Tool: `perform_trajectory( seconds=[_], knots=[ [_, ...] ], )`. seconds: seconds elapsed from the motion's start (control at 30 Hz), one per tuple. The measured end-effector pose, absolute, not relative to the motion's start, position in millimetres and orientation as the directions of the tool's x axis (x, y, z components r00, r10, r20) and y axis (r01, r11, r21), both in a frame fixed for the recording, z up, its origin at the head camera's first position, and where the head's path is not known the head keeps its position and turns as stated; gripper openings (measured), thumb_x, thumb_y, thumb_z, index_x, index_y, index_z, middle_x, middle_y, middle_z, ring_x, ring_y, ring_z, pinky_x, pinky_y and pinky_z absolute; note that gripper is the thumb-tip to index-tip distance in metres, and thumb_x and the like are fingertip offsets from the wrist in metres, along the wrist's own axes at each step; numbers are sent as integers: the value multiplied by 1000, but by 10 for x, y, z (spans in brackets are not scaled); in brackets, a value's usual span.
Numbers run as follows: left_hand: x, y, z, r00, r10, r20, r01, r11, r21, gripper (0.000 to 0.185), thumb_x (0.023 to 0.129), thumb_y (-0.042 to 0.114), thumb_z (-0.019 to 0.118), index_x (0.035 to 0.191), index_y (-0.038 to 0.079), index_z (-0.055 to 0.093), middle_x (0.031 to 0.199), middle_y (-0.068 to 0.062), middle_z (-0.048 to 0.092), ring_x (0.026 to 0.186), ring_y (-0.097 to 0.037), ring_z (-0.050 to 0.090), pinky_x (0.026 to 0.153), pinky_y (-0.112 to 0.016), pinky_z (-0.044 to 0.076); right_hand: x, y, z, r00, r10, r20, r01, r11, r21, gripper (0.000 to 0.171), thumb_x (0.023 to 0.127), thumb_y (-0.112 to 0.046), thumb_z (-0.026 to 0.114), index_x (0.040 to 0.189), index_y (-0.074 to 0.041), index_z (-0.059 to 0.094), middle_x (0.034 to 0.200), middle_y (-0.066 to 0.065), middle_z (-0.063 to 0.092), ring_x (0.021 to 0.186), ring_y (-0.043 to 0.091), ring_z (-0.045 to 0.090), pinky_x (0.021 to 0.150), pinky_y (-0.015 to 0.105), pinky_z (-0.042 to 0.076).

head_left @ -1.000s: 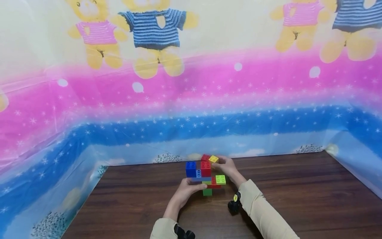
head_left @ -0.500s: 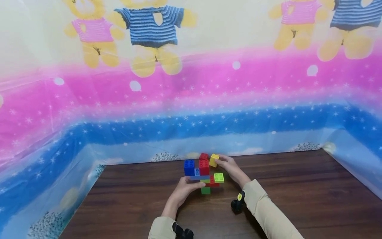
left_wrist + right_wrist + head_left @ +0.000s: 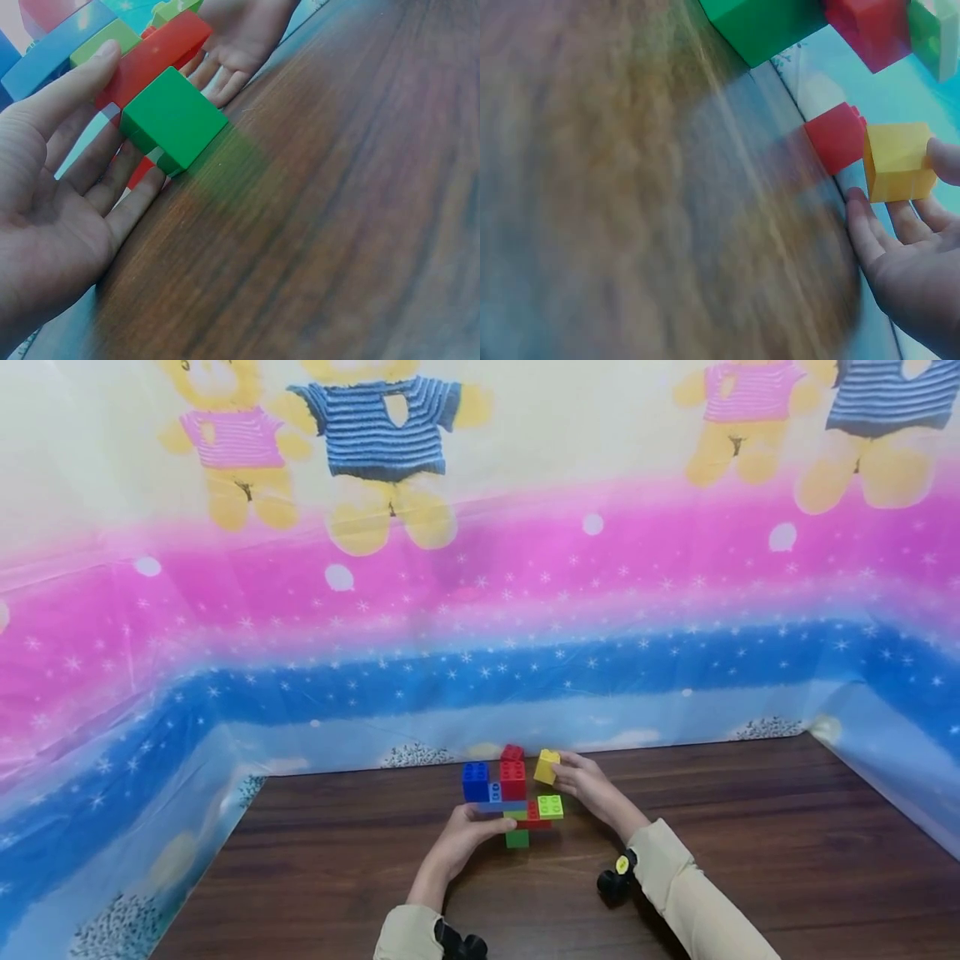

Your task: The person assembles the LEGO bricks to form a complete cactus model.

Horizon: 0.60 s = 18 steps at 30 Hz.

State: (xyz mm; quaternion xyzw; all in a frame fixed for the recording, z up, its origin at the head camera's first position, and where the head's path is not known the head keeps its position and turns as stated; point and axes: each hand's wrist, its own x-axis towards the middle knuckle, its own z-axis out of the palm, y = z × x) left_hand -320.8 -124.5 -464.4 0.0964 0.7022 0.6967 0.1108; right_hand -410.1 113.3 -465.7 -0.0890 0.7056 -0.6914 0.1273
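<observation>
My left hand [image 3: 459,842] grips a built stack of toy building bricks, its thumb [image 3: 94,75] on a lime brick near the middle. At the stack's bottom is a green brick [image 3: 174,116], under a flat red brick [image 3: 157,64]. Higher up, a dark blue brick [image 3: 476,782] and a red brick [image 3: 513,781] stand on a light blue layer [image 3: 501,806]. A lime brick [image 3: 551,807] sticks out to the right. My right hand [image 3: 592,787] pinches a yellow brick [image 3: 900,161] between thumb and fingers, apart from the stack.
Another red brick [image 3: 836,139] stands on the brown wooden table [image 3: 315,860] behind the stack, near the back edge. A patterned cloth [image 3: 525,685] with bears and snowflakes hangs along the back and sides.
My right hand has carried the yellow brick to the right, away from the red brick at the back, and tilted it. My left hand and the stack stay nearly in place.
</observation>
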Motion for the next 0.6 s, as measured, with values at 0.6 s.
perform_trajectory(
  seconds=[0.6],
  knots=[
    [-3199, -1246, -4654, -959, 282, -16, -11, 21, 1000, 46, 86, 26, 75, 123, 1, 62, 119, -9, 70, 101, -8, 63, 105, -38, 48, -3728, 1368, -4442, -938, -342, 59, -36, -75, -997, 56, 98, -15, 48, 147, 6, 30, 111, -4, 59, 100, 4, 62, 94, 33, 51]
  ],
)
